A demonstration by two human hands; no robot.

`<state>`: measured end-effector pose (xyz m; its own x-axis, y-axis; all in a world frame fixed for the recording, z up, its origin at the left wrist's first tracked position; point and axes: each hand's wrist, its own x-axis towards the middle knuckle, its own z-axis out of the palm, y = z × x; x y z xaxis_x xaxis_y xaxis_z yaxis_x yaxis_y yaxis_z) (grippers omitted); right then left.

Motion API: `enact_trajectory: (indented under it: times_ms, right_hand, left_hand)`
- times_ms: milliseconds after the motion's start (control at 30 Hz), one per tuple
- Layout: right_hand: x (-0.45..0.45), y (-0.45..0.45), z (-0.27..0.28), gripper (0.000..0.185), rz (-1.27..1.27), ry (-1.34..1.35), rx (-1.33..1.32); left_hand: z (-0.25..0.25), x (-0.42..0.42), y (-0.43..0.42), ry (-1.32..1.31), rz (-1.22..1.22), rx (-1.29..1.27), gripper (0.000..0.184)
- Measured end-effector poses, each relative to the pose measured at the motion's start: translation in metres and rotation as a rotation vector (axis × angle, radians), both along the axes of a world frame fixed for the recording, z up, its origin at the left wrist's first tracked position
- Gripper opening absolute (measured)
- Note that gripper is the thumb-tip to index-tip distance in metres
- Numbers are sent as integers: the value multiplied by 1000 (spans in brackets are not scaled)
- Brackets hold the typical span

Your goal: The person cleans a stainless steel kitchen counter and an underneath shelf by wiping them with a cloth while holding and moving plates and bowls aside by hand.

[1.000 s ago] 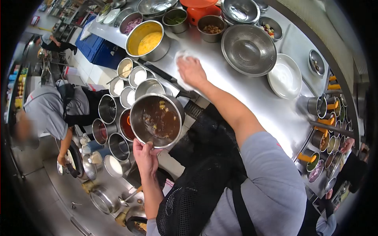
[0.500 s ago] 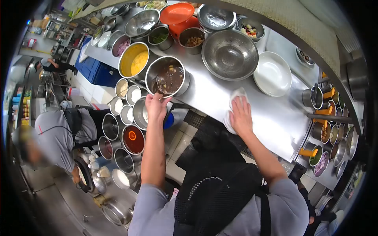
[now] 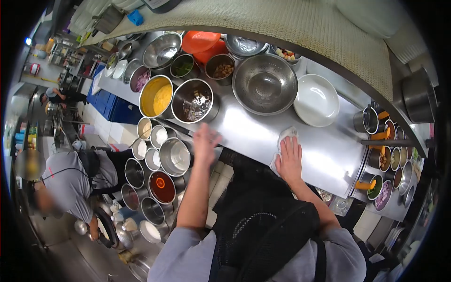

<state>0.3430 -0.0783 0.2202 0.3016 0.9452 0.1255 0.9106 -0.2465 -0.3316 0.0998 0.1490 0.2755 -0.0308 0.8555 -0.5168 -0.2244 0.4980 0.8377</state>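
My left hand [image 3: 206,144] is over the front edge of the steel counter, blurred by motion, with its fingers apart and nothing in them. Just beyond it stands a deep steel pot [image 3: 193,101] holding dark brown liquid with pale bits. My right hand [image 3: 290,159] lies on a folded white cloth [image 3: 287,133], pressing it to the counter [image 3: 249,134] near the front edge. Beyond that hand sit a large perforated steel colander [image 3: 265,84] and a white bowl [image 3: 317,100]. Left of the dark pot is a pot of yellow food [image 3: 156,96].
An orange bowl [image 3: 201,42] and several steel bowls line the counter's back. Pots and a container of red sauce [image 3: 162,187] stand at the left. A co-worker [image 3: 70,183] bends there. A shelf [image 3: 263,26] overhangs the counter. Ingredient tubs with orange handles [image 3: 364,185] are at the right.
My left hand has let go of the dark pot's rim and drawn back toward me. The pot now sits farther back on the counter. My right hand stays on the cloth.
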Motion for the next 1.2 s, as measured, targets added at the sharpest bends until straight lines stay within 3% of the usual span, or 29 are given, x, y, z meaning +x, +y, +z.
enact_trajectory:
  times_ms: [67,133,267,367,500,633,667,733,800,867,933,1000,1033,1100,1133,1167,1200]
  right_hand:
    - [-10,0,0,67,-25,-16,5]
    - [-18,8,3,68,-91,-16,0]
    - [-33,19,4,69,-115,-67,-24]
    - [-49,47,9,69,80,-12,-61]
    - [-68,120,-14,64,200,31,45]
    - [-82,183,-35,60,13,258,-84]
    - [-85,194,-38,61,-10,260,-89]
    - [-88,212,-45,62,-20,228,-75]
    - [-89,225,-52,64,-25,213,-63]
    - [-89,234,-57,66,-32,208,-51]
    - [-92,239,-53,67,-26,220,-33]
    - [-94,235,-67,69,-17,253,-7]
    - [-99,231,-68,70,-2,293,15]
    - [-115,219,-69,71,17,350,12]
    - [-126,210,-47,65,17,278,-114]
    - [-138,201,-21,60,28,202,-240]
    - [-153,193,-55,56,-6,-85,67]
  left_hand:
    - [-3,31,-7,-107,-254,-86,64]
    - [-9,73,17,-133,-354,-55,64]
    - [-42,135,59,-177,-474,26,49]
    - [-22,145,36,-229,-624,108,44]
    - [-11,146,21,-211,-589,-46,46]
    - [-29,146,18,-147,-587,-59,54]
    - [-44,149,20,275,-622,247,62]
    - [-35,142,32,706,-624,545,70]
    - [-3,130,42,806,-696,719,83]
    - [44,123,50,748,-733,664,84]
    - [49,121,50,686,-787,611,86]
    - [38,128,42,926,-751,588,83]
    - [39,128,47,854,-760,533,74]
    - [46,123,59,46,-753,112,56]
    - [53,123,60,-110,-753,9,48]
    - [64,120,56,-224,-746,70,45]
    - [56,121,62,-230,-835,104,42]
